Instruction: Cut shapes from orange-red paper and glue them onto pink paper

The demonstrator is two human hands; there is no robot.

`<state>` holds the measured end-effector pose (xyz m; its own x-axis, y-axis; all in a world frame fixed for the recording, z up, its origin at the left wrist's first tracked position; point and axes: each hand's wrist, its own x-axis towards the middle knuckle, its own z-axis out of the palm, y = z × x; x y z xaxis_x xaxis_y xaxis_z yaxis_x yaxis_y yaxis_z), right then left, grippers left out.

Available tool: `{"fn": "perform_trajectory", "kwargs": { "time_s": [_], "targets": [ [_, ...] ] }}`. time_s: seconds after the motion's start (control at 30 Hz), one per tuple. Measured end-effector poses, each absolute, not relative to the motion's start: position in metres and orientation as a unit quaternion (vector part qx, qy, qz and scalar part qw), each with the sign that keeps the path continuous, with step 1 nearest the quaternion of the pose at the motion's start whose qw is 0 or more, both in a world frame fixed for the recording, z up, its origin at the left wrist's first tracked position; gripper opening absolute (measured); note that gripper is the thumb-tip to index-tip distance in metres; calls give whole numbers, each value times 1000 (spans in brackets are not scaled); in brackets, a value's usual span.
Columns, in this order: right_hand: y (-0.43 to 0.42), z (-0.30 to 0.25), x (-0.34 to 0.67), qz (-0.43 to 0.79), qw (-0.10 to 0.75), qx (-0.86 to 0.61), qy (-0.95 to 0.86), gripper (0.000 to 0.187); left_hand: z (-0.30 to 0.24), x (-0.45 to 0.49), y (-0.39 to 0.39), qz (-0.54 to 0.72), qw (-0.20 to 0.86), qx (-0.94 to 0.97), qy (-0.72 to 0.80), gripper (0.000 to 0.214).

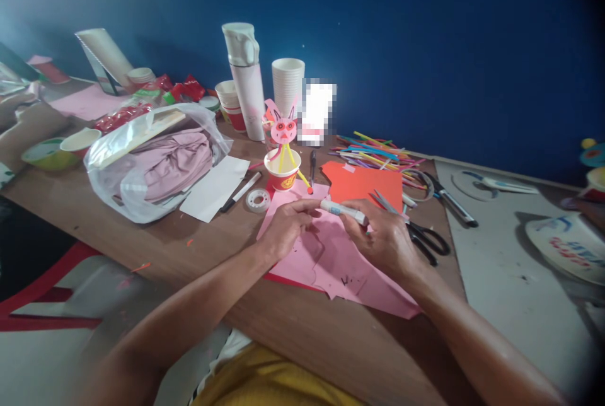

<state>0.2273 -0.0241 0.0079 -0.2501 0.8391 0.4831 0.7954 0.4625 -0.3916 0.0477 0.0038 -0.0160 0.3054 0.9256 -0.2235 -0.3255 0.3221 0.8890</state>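
Over the pink paper [359,280], my right hand [382,236] is closed around a short white tube [344,211] with a small blue label. The fingers of my left hand [290,226] pinch together at the tube's left end. What kind of tube it is I cannot make out. Just beyond stands a paper cup [282,169] with a pink paper animal face [283,131] above it and yellow strips running down into the cup. Black-handled scissors [428,239] lie beside my right hand, partly on the orange-red paper [363,182].
A tape roll [258,200], a marker [241,191] and white paper [215,188] lie left of the cup. Behind are a thermos [246,91], stacked cups [287,81] and colourful pipe cleaners [378,150]. A plastic bag [155,160] sits left. Another person's hand [21,110] is far left.
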Motion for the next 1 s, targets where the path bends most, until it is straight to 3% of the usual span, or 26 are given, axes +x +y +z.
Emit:
{"fn": "perform_trajectory", "kwargs": {
  "time_s": [0.53,0.77,1.0],
  "targets": [
    [-21,10,231,13,361,-535,-764,22,-13,53,-3,400,740,349,413,27],
    [-18,13,231,167,395,-597,-677,25,-15,52,1,391,783,300,378,19],
    [-16,6,227,314,423,-583,-619,27,-13,51,3,459,647,404,454,18]
  ]
}}
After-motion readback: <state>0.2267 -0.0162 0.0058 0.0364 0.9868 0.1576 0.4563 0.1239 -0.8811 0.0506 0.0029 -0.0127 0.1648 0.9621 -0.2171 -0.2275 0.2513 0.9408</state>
